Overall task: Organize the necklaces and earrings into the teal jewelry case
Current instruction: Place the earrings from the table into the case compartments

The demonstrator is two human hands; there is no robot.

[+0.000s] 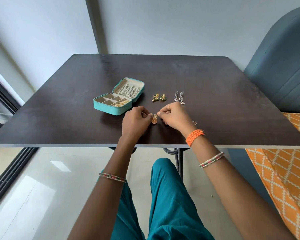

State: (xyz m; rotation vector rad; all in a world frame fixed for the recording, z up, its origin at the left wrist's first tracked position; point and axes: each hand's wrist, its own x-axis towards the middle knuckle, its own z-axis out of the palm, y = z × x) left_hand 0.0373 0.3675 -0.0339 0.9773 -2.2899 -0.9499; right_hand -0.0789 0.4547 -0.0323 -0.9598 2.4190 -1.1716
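- A gold earring (pixel 154 119) sits between the two hands, just above the bench (pixel 215 101), near its front edge.
- The left hand (pixel 135 121) has its grip clenched on the earring's left side, thumb and fingertips pinching it.
- The right hand (pixel 174 116) pinches something at the earring's upper right side; whether that is the earring itself or a small separate piece cannot be told.
- The teal jewelry case (pixel 119 96) lies open on the bench, just beyond and left of the left hand.
- Its front half is split into small compartments; gold pieces (pixel 121 103) lie in the right-hand ones.
- Its raised lid holds silver chains (pixel 129 91) hanging in a row.
- A pair of green-and-gold earrings (pixel 159 97) lies side by side right of the case.
- A pair of silver drop earrings (pixel 179 97) lies just right of those, apart from them.
- A small triangular piece (pixel 194 123) lies on the bench by the right wrist.
- An orange braided band (pixel 195 136) wraps the right wrist; thin bangles (pixel 211 159) circle both forearms.
- A grey-blue chair (pixel 284 66) stands at the bench's right, beside orange patterned cloth (pixel 284 170).
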